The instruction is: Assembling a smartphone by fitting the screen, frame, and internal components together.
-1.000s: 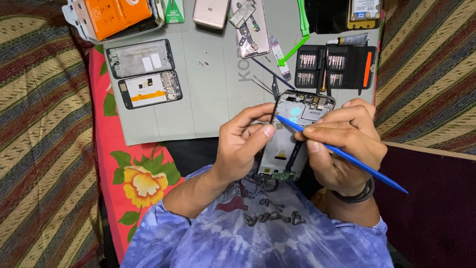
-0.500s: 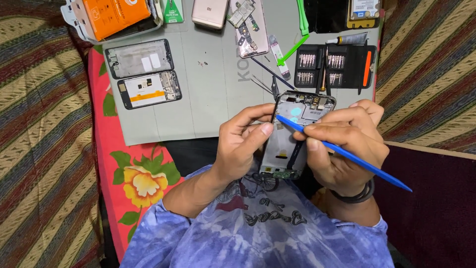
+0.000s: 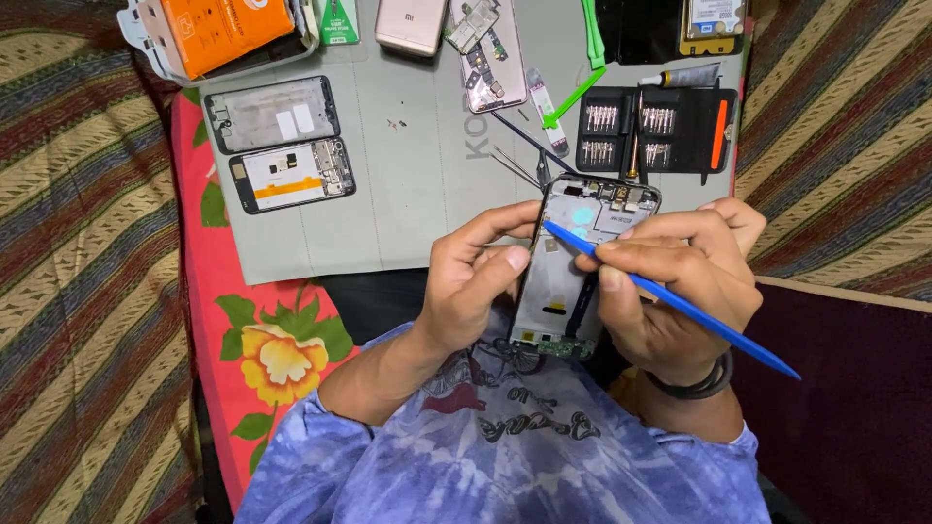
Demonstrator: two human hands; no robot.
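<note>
Head view | left hand (image 3: 476, 281) grip pinching opened phone (image 3: 573, 272) by its edge, held above lap | right hand (image 3: 680, 281) grip pinching blue pry tool (image 3: 680, 303), tip on upper board | step: prying inside | next likely needs gentle leverage, steady phone.

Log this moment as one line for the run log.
left hand: grips opened phone by its edge | right hand: holds blue pry tool, tip on phone's upper part | behind: grey mat, bit set
</note>
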